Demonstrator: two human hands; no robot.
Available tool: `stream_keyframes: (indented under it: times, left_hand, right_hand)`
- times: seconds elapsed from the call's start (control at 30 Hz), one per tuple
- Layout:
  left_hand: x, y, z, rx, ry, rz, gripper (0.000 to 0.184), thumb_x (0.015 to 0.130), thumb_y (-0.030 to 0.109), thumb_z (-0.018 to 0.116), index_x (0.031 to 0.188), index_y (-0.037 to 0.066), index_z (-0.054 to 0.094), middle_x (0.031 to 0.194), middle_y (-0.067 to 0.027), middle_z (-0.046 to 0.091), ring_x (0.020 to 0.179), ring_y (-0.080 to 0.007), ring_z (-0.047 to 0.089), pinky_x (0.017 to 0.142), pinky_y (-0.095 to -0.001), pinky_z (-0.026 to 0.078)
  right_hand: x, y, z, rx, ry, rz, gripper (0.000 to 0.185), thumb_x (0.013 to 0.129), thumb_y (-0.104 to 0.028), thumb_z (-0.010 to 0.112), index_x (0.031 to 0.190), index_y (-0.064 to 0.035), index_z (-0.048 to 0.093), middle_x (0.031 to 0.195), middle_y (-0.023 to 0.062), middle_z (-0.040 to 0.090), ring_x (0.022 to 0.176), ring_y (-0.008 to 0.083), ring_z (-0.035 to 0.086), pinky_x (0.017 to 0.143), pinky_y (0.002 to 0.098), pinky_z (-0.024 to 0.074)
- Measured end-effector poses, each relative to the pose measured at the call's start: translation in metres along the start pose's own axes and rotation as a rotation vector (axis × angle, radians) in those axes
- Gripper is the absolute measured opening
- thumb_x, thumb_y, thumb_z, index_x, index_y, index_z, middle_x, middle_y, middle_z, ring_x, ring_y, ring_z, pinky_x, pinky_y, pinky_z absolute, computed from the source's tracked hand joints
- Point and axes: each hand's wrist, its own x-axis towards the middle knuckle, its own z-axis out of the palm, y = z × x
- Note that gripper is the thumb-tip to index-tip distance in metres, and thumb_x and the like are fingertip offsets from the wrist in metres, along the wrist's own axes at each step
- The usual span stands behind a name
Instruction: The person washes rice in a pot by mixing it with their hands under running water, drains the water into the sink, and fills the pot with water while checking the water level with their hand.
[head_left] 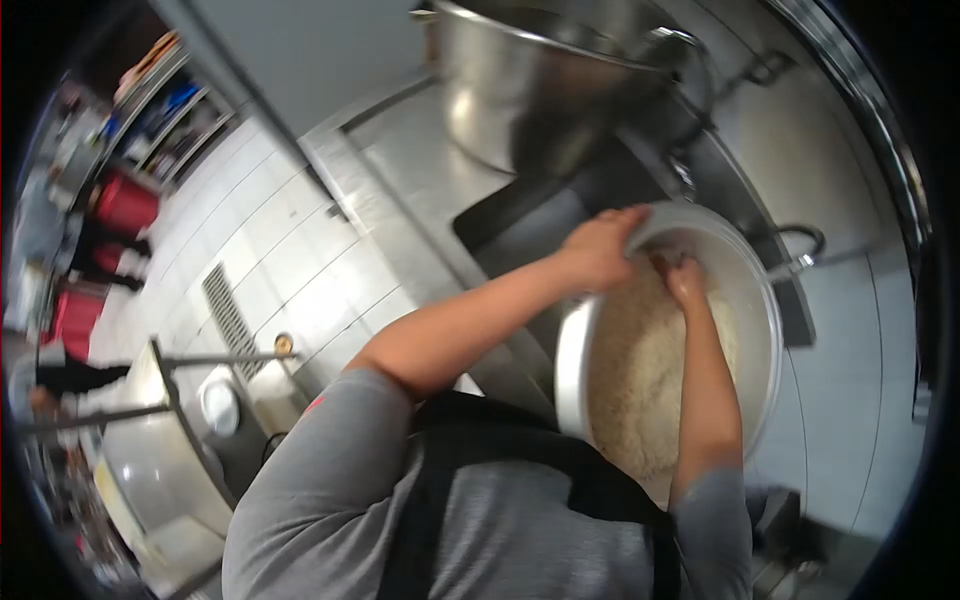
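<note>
A large pale metal pot stands in front of me, tilted, at the sink. Inside it lie pale grains that look like rice, with cloudy brownish liquid at one side. My left hand grips the pot's far rim, fingers over the edge. Down inside the pot is my right hand, near the far wall and close to the grains. Its fingers are blurred and partly hidden, so I cannot make out whether they hold anything.
A big steel pot stands on the steel counter beyond the dark sink basin. Taps jut from the tiled wall. At left are a floor drain, a wheeled cart, red bins and another person.
</note>
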Motion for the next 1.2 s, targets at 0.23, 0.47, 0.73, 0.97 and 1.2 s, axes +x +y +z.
stream_keyframes:
  times: [0.23, 0.47, 0.73, 0.97, 1.2]
  left_hand:
    - [-0.004, 0.011, -0.004, -0.008, -0.017, -0.07, 0.074, 0.064, 0.013, 0.062, 0.133, 0.011, 0.036, 0.117, -0.0189, 0.05, 0.109, -0.0348, 0.05, 0.092, -0.0381, 0.043]
    - [-0.007, 0.014, -0.008, 0.008, -0.038, -0.087, 0.075, 0.065, 0.01, 0.06, 0.135, 0.01, 0.033, 0.119, -0.0188, 0.049, 0.109, -0.0338, 0.051, 0.091, -0.0378, 0.043]
    - [-0.009, 0.017, -0.013, -0.137, -0.043, -0.228, 0.073, 0.066, 0.014, 0.063, 0.131, 0.001, 0.033, 0.117, -0.0233, 0.053, 0.108, -0.0352, 0.052, 0.091, -0.0382, 0.042]
    - [-0.01, 0.007, -0.003, -0.114, 0.025, -0.159, 0.072, 0.066, 0.015, 0.063, 0.131, 0.002, 0.035, 0.117, -0.0217, 0.053, 0.109, -0.0353, 0.052, 0.092, -0.0379, 0.042]
    - [-0.009, -0.008, 0.008, -0.078, 0.09, -0.08, 0.074, 0.065, 0.017, 0.065, 0.132, 0.004, 0.037, 0.126, -0.0191, 0.049, 0.117, -0.0319, 0.047, 0.098, -0.0354, 0.039]
  right_hand:
    - [-0.115, -0.057, 0.018, -0.195, -0.223, -0.537, 0.075, 0.061, -0.038, 0.075, 0.121, -0.0008, 0.05, 0.123, 0.0199, 0.048, 0.117, 0.0359, 0.042, 0.1, 0.0427, 0.0306]
    - [-0.192, -0.015, -0.021, -0.547, -0.402, -0.696, 0.083, 0.046, -0.03, 0.083, 0.121, -0.0112, 0.052, 0.142, 0.0136, 0.027, 0.131, 0.0372, 0.02, 0.102, 0.0606, 0.0197]
    - [-0.089, -0.007, -0.044, -0.502, -0.617, -0.475, 0.049, 0.056, -0.021, 0.078, 0.102, -0.0084, 0.064, 0.118, 0.0192, 0.053, 0.114, 0.0349, 0.047, 0.093, 0.0429, 0.0417]
    - [0.006, -0.015, -0.022, -0.514, -0.141, -0.667, 0.029, 0.074, -0.021, 0.062, 0.1, -0.006, 0.063, 0.094, 0.0207, 0.061, 0.088, 0.0398, 0.057, 0.081, 0.0432, 0.0456]
    - [-0.08, 0.155, -0.069, -0.28, -0.09, 0.152, 0.044, 0.089, -0.033, 0.044, 0.124, -0.0065, 0.048, 0.125, 0.0244, 0.047, 0.117, 0.038, 0.045, 0.098, 0.0403, 0.0361]
